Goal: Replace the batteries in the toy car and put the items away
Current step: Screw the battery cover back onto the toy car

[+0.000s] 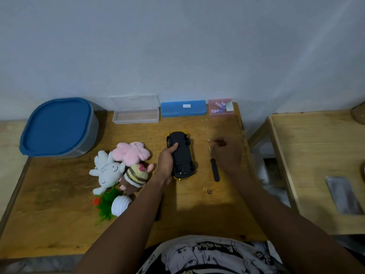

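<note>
Head view: left hand grip clamped on overturned toy car; right hand fingers pinched, contents unclear, beside screwdriver.

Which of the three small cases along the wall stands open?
The clear case, leftmost of the three: its lid is raised against the wall. The blue case beside it and the pink case are both shut.

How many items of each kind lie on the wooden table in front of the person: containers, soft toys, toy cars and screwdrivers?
Containers: 4 (blue-lidded tub, clear case, blue case, pink box)
Soft toys: 3 (pink plush, white plush, striped plush)
Toy cars: 1 (toy car)
Screwdrivers: 1 (screwdriver)
Total: 9
</note>
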Demonstrator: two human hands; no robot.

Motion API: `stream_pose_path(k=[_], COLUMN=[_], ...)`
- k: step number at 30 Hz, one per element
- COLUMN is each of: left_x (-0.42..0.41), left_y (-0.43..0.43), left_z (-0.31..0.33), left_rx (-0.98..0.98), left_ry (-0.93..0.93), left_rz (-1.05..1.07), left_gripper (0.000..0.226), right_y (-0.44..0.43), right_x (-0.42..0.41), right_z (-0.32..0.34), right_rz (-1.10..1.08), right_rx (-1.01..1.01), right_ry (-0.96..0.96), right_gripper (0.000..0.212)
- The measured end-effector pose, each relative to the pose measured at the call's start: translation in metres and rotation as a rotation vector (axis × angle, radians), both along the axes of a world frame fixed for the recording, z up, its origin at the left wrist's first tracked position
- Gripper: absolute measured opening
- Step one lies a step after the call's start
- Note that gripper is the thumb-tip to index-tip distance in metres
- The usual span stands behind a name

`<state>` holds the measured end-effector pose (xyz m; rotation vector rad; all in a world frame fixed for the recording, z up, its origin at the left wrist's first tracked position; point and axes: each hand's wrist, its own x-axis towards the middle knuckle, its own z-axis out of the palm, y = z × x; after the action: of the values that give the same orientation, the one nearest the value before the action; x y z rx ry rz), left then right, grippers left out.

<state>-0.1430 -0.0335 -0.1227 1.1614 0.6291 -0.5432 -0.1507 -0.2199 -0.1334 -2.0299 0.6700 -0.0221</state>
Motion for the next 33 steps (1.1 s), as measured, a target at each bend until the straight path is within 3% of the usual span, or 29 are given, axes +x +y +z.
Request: stream_pose_path(k=[8,15,19,25,33], left_x=[-0.002,-0.007,-0.008,-0.010,-0.014], left_y=[0.006,-0.003,-0.003,-0.003,-0.004], left_z=[-0.011,-0.016,-0.018,-0.017,-0.016], left_rx=[-0.025,0.044,0.056,0.047,0.048], left_ry=[0.004,-0.001,-0.027,-0.052,-0.064], left_rz=[0.028,-0.062,-0.065,-0.081,-0.073], left_gripper=[0.032,0.031,0.020,0.024,0.029], right_y=[-0.008,-0.010,-0.012,-0.010,-0.008], right_x=[0.001,-0.019,-0.024,-0.028,-0.031], right_z=[-0.012,-0.017,-0.019,-0.021,-0.031], right_rz=[0.174,0.472,0.502,0.525,0.556], right_rx=[-0.130,-0.483,-0.593,-0.676,-0.742], right_ry=[0.051,0.034,-0.002,-0.102,-0.168], right_gripper=[0.012,0.011,0.018,0.004,0.013])
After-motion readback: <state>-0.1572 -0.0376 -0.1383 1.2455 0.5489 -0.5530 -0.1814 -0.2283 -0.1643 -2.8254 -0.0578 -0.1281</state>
